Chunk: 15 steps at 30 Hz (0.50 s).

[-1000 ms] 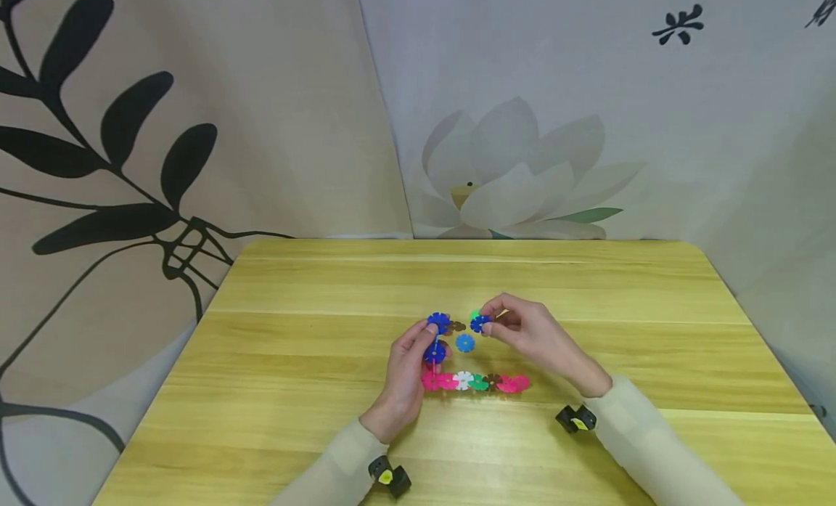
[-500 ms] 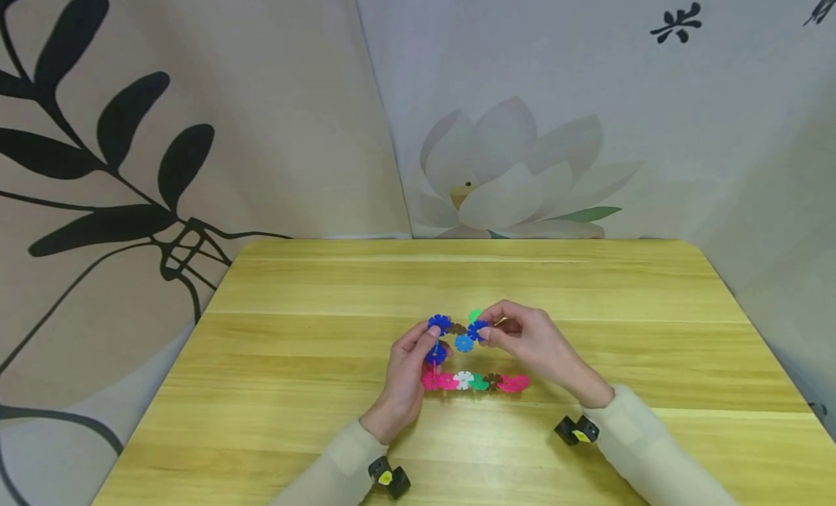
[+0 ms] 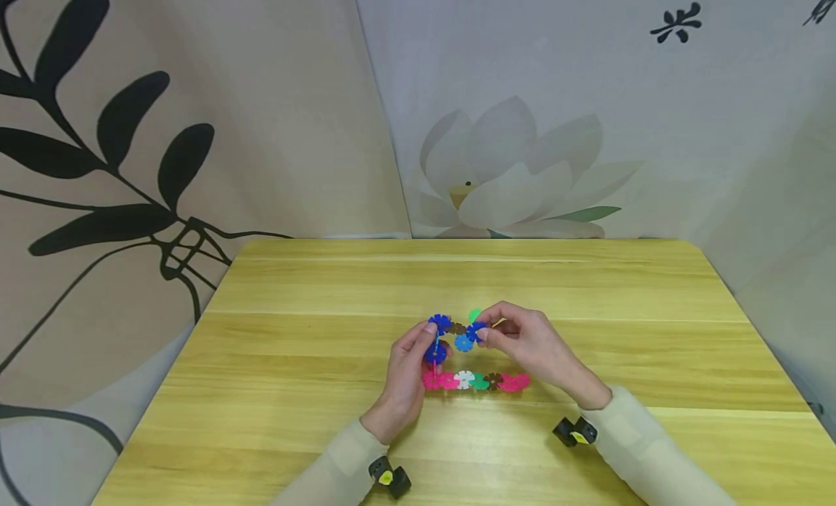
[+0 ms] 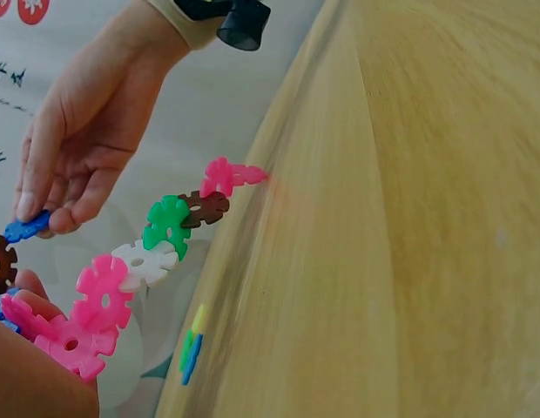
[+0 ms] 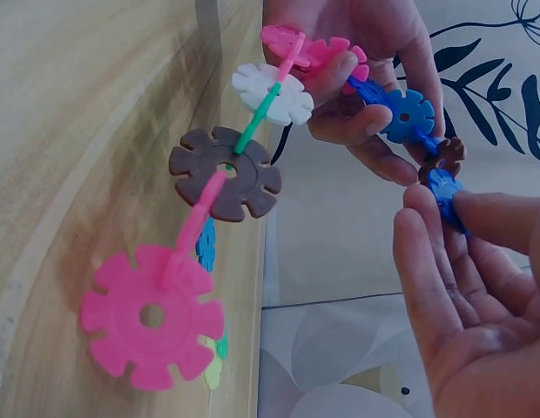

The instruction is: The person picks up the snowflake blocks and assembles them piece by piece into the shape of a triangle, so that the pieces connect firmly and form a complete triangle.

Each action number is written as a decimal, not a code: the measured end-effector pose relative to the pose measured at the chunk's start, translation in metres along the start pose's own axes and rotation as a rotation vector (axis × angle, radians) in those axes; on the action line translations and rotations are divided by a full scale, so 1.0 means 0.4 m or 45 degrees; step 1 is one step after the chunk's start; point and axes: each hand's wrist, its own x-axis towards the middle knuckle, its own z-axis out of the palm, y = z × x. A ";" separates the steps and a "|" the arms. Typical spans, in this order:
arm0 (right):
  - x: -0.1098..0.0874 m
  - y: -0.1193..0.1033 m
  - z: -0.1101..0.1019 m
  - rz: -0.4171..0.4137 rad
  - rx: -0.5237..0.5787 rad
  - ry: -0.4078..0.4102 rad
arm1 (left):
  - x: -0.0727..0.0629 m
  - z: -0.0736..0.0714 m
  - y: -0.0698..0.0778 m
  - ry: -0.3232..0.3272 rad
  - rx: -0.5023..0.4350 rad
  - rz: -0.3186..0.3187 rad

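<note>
The right hand [image 3: 537, 340] pinches a blue flower [image 3: 477, 332], which has moved in to touch the brown flower [image 3: 457, 329], so the chain [image 3: 464, 380] seems longer, and the left hand [image 3: 406, 375] grips it above the table [image 3: 261, 411].

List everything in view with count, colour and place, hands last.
Pink plastic discs: five, pink, both ends of the chain's near row
White plastic disc: one, white, mid-row
Brown plastic discs: two, brown, one in row, one between hands
Green plastic discs: two, green, one in row, one loose on table
Dark blue plastic discs: three, dark blue, by the hands
Light blue plastic discs: at least two, light blue, in chain and loose
Yellow plastic disc: one, yellow, loose on table
Wood-grain tabletop: one, yellow-brown, below
Printed backdrop: one, pale with dark leaves and lotus, behind table
Black wrist cameras: two, black and yellow, at wrists
Cream sleeves: two, cream, on arms
Left hand: one, bare, gripping chain's left side
Right hand: one, bare, pinching dark blue disc
</note>
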 end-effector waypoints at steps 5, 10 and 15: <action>0.002 -0.001 0.002 -0.005 0.007 0.004 | -0.001 0.000 0.000 -0.002 -0.006 -0.017; 0.002 -0.002 0.008 -0.033 0.022 0.017 | 0.000 0.000 -0.002 -0.005 0.010 -0.002; 0.001 -0.005 0.017 -0.039 0.037 0.063 | 0.002 0.001 -0.004 0.006 0.030 0.014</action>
